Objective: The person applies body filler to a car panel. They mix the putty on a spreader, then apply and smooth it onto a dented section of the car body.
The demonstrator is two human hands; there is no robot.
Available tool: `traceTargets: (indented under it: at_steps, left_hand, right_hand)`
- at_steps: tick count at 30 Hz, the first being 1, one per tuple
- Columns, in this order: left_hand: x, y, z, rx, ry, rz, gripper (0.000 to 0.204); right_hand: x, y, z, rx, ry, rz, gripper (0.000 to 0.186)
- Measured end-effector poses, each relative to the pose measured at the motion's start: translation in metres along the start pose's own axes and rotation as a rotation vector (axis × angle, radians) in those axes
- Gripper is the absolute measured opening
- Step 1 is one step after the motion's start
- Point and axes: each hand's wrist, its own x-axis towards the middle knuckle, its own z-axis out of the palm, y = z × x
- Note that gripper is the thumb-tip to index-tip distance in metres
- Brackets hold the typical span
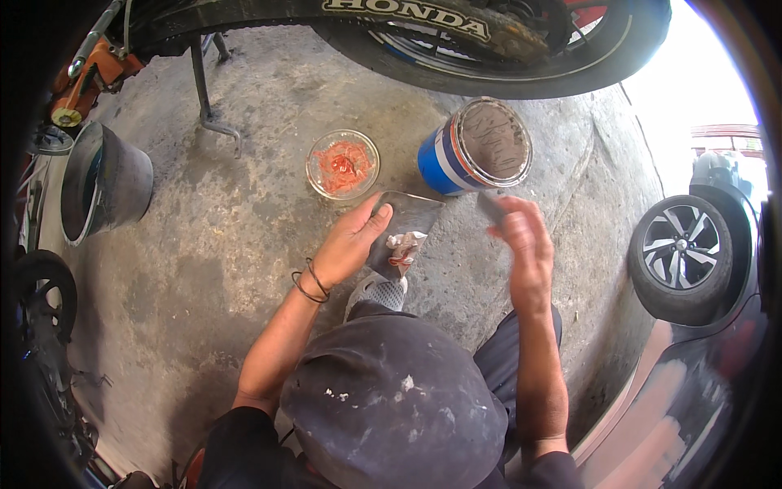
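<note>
My left hand [358, 240] grips a dark flat plate [407, 213] carrying a lump of off-white paste streaked with red [405, 248]. To its right, my right hand [521, 248], blurred, has its fingers closed on a small dark flat spreader [492, 210], held just below a blue can [438, 163] whose open top shows greyish-brown filler [493, 140]. A round shallow dish [373, 163] with red-orange paste [342, 167] sits on the floor left of the can, beyond the plate.
A motorcycle's wheel [489, 77] and stand [208, 114] are along the top. A grey bucket [122, 187] stands left, near dark motorbike parts [53, 318]. At right are a car wheel [678, 240] and patch-painted bodywork [643, 407]. My knee [391, 399] juts up below my hands from the concrete floor [187, 293].
</note>
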Motion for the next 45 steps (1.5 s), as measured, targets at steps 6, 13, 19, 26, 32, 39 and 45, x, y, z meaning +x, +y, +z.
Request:
traceTargets:
  at_steps: [6, 13, 19, 26, 32, 39, 45]
  left_hand:
    - [-0.004, 0.008, 0.005, 0.018, -0.030, 0.018, 0.067]
    - [-0.010, 0.035, 0.020, 0.014, 0.040, 0.018, 0.056]
    - [-0.010, 0.028, 0.037, 0.054, 0.200, 0.205, 0.043]
    - [0.005, 0.038, 0.030, 0.120, 0.297, 0.211, 0.040]
    - [0.013, 0.028, 0.031, -0.729, 0.424, -0.064, 0.033]
    - [-0.020, -0.008, 0.036, -1.076, 0.104, -0.453, 0.037]
    - [-0.015, 0.024, 0.040, -0.913, 0.226, -0.397, 0.035]
  right_hand:
    - [0.005, -0.011, 0.036, -1.135, -0.251, -0.875, 0.038]
    - [0.010, -0.001, 0.038, -1.102, -0.406, -0.899, 0.038]
    - [-0.017, 0.013, 0.036, -1.064, -0.393, -0.811, 0.036]
    - [-0.036, 0.020, 0.022, -1.061, -0.483, -0.746, 0.031]
    - [-0.037, 0.031, 0.013, -0.526, -0.455, -0.568, 0.046]
    - [-0.031, 0.071, 0.023, -0.301, -0.466, -0.436, 0.052]
    - [-0.020, 0.058, -0.049, -0.892, -0.503, -0.481, 0.053]
